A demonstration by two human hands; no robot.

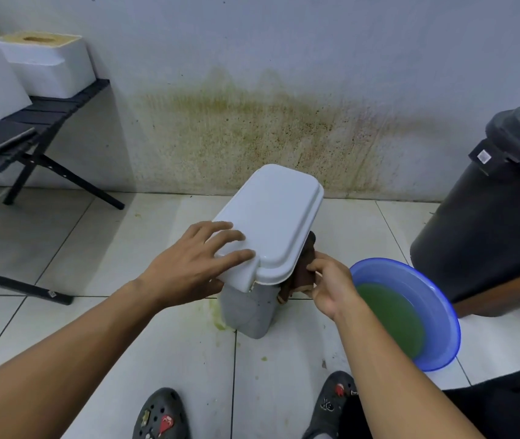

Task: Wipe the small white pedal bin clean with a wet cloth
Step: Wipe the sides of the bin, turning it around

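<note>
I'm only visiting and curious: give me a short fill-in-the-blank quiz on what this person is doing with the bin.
The left hand rests on the ____ of the pedal bin.
The right hand holds a ____ cloth against the bin's side.
The blue basin beside it holds ____ water.
Missing words: lid, brown, green.

left hand (195, 264) – flat on bin lid (271, 223) | right hand (331, 283) – grips brown cloth (303, 267)

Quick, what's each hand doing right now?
Left hand: open, fingers flat on the bin lid.
Right hand: closed, gripping the brown cloth.
</note>
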